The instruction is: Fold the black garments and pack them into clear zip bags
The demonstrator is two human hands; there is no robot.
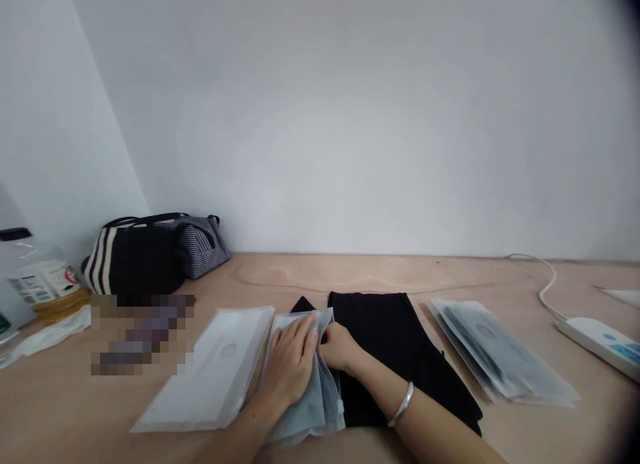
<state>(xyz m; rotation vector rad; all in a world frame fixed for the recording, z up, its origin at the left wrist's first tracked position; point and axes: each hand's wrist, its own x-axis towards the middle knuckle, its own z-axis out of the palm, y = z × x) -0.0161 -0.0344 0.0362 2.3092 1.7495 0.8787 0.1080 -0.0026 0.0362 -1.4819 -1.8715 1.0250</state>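
My left hand (289,363) lies flat, fingers together, on top of a frosted plastic zip bag (305,411) near the table's front edge. My right hand (340,347), a silver bangle on its wrist, is curled at the bag's open right edge, its fingers tucked in beside a folded black garment (395,344) that lies partly under the bag. What the right fingers pinch is hidden.
A stack of empty frosted bags (210,374) lies to the left, a stack of filled bags (500,357) to the right. A striped black bag (145,254) sits at the back left by a bottle (43,281). A white power strip (600,341) and cable (545,284) lie far right.
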